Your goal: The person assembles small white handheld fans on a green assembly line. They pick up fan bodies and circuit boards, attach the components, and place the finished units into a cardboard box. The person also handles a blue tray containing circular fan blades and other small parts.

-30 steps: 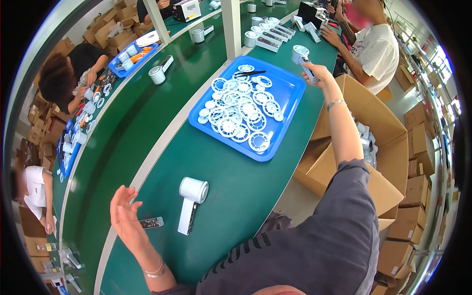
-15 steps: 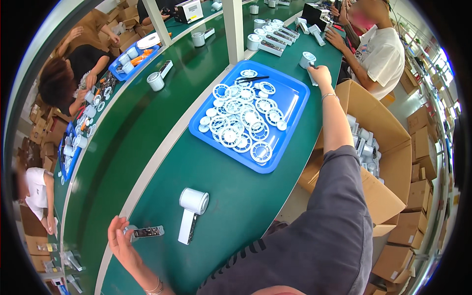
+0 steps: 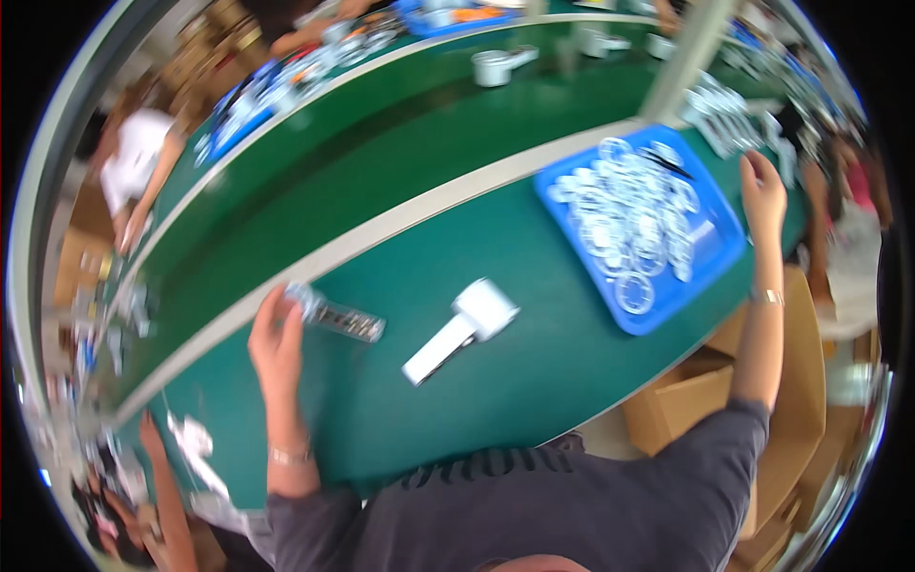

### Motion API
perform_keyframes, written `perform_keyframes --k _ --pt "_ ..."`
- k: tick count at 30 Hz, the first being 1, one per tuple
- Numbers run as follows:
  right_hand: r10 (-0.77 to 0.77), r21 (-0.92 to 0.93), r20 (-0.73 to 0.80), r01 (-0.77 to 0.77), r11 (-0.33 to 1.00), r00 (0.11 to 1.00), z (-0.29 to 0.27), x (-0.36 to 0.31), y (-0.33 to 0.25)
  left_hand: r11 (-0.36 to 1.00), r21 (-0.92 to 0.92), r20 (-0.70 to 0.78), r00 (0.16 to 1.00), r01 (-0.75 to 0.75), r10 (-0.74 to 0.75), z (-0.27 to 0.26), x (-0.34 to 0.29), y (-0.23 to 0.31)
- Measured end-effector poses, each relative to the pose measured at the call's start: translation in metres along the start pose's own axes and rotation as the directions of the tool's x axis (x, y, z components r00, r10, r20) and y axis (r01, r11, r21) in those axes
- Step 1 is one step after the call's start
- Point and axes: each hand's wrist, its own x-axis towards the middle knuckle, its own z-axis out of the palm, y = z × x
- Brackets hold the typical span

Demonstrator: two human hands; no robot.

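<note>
My left hand (image 3: 276, 334) is at the round end of a white handheld fan body (image 3: 351, 322), fingers curled against it. Dark circuitry shows along that fan's handle. To its right a second white fan body (image 3: 483, 310), a drum-shaped head with a straight handle, lies on the green table (image 3: 534, 400). My right hand (image 3: 765, 195) is raised beyond the right rim of a blue tray (image 3: 710, 257), its fingers bent and smeared by motion. Whether it holds anything is not visible. White slotted rings (image 3: 634, 291) are heaped in the tray, with dark tweezers (image 3: 667, 164) on top.
A pale rail (image 3: 410, 224) divides the table from a green belt (image 3: 315, 172), where another fan body (image 3: 496, 67) lies. Several fan bodies (image 3: 720, 119) stand past the tray, near a post (image 3: 691, 62). An open cardboard box (image 3: 686, 400) is below the right edge. Co-workers sit around.
The view has swung, so the tray shows farther right. My right hand has come away from the fan it was gripping beyond the tray. My left hand stays by the same fan body.
</note>
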Motion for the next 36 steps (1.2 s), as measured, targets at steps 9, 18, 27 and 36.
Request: perform_keyframes --k 9,18,27,36 --pt "-0.919 0.731 0.344 0.560 0.390 0.191 -0.003 -0.187 -0.283 0.989 0.123 0.033 0.995 0.084 -0.089 -0.001 -0.034 0.008" --pt "-0.867 0.692 0.487 0.558 0.457 0.105 0.061 -0.212 -0.322 0.766 0.580 0.288 0.949 -0.278 0.126 0.008 -0.034 0.011" --pt "-0.210 0.564 0.825 -0.751 0.343 0.524 0.087 -0.161 -0.296 0.870 0.483 0.059 0.995 -0.102 0.084 -0.023 -0.028 -0.004" --pt "-0.058 0.591 0.769 -0.673 0.444 0.637 0.068 -0.178 -0.250 0.957 0.142 0.211 0.937 0.251 -0.277 -0.015 -0.017 -0.038"
